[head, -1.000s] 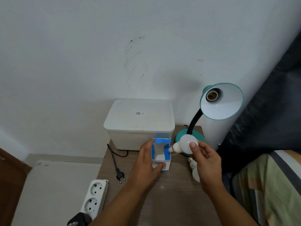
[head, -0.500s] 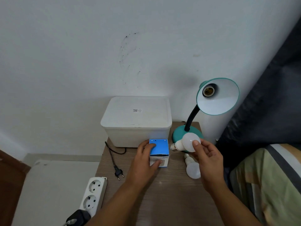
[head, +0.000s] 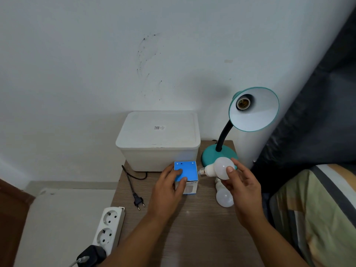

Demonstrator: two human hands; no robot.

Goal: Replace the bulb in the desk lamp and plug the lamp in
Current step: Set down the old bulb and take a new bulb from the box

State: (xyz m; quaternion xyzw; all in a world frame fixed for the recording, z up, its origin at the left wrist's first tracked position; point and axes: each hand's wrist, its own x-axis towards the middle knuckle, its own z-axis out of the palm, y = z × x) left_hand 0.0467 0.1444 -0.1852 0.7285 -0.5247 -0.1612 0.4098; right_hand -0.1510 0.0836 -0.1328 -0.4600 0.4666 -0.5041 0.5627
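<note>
A teal desk lamp stands at the table's back right, its shade tilted toward me and its socket bare. My right hand holds a white bulb in its fingertips in front of the lamp base, screw cap pointing left. A second white bulb lies on the table below it. My left hand grips a small blue and white bulb box, its blue top flap closed. The lamp's black plug lies loose on the table, left of the box.
A white lidded plastic bin stands at the back of the wooden table. A white power strip lies off the table's left edge, a black adapter in its near socket. Striped bedding lies to the right.
The box was open a second ago; my left hand has closed its top flap and set it upright. My right hand has kept the bulb beside it, shifted slightly.
</note>
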